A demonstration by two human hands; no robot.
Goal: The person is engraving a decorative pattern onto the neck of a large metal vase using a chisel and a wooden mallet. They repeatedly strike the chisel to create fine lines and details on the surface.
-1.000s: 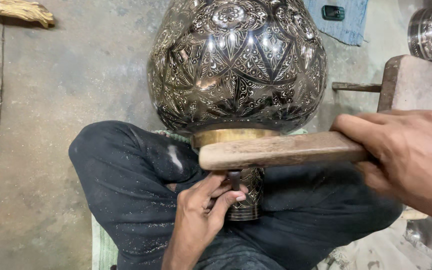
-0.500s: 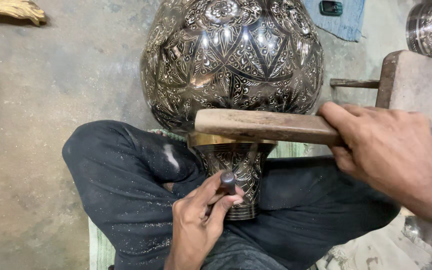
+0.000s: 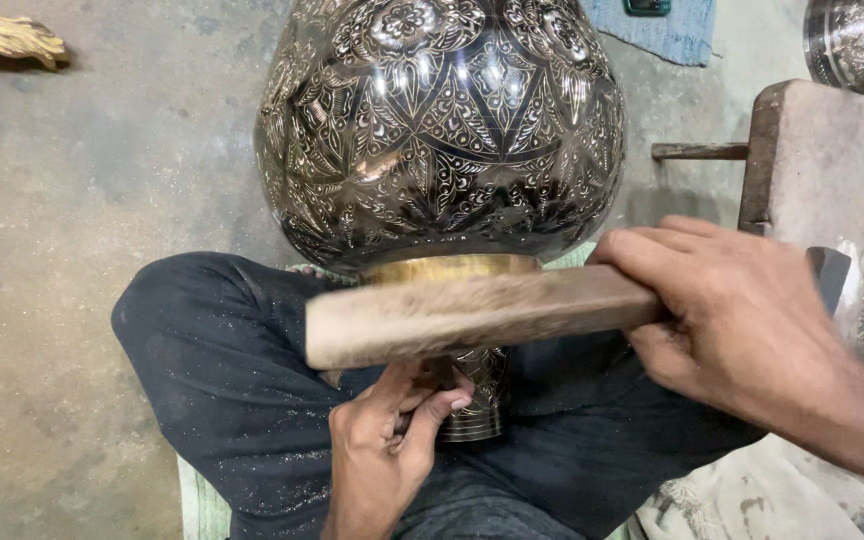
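Vase: a large engraved metal vase (image 3: 442,130), dark with silver floral and star patterns, is lying across the person's lap, its round body reaching out over the floor and its narrow foot pointing back towards the person.
Brass band: a plain brass ring (image 3: 449,268) is showing where the body is narrowing, just behind the wooden bar.
Right hand: the right hand (image 3: 742,320) is gripping a flat wooden bar (image 3: 472,315), fingers clenched around its right end; the bar is lying crosswise over the vase's neck and is looking slightly blurred.
Left hand: the left hand (image 3: 387,440) is sitting below the bar, fingers pinched together at the vase's ribbed foot (image 3: 477,405); whether they are holding a small tool I cannot tell, since the bar and fingers are covering that spot.
Legs: dark trousers (image 3: 222,380), dusted with pale specks, are cradling the vase.
Floor: grey concrete floor (image 3: 82,200) is stretching out to the left.
Nearby: a wooden block (image 3: 817,160) with a handle is standing at the right, a blue cloth (image 3: 677,35) is lying beyond the vase, and another shiny metal vessel (image 3: 857,40) is sitting in the top right corner.
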